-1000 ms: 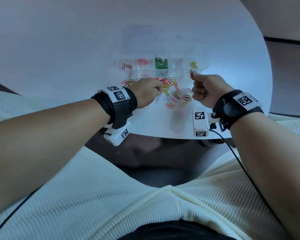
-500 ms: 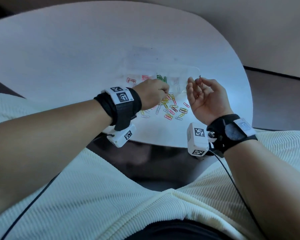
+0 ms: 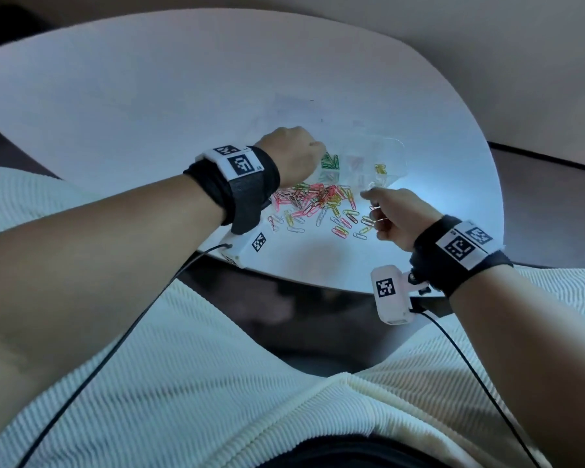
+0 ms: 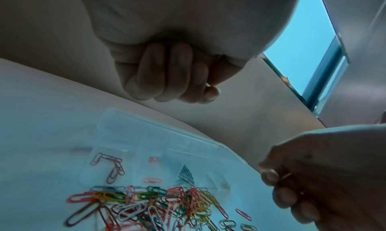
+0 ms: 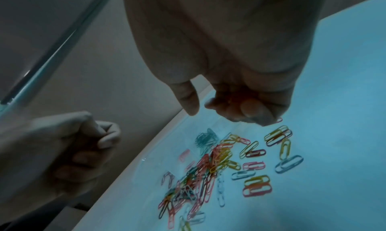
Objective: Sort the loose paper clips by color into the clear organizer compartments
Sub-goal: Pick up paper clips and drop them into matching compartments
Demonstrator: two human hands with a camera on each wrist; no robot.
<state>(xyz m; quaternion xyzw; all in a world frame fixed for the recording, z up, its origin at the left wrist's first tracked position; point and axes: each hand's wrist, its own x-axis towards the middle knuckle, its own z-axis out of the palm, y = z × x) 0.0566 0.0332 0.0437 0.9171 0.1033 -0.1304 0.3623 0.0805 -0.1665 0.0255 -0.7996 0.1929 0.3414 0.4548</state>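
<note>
White round worktop [image 3: 149,96] carries the clear plastic organizer [image 3: 362,157]. Left hand [image 3: 289,153], fingers curled, should release over one compartment; right hand [image 3: 390,214] pinches clips.

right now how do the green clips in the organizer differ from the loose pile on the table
The green clips are one colour, bunched inside one compartment of the organizer; the loose pile mixes pink, yellow, green and white, spread over the table nearer the person. Both look like the same kind of clip.

left hand [image 3: 293,153] hides organizer [image 3: 390,157] end, perhaps
</note>
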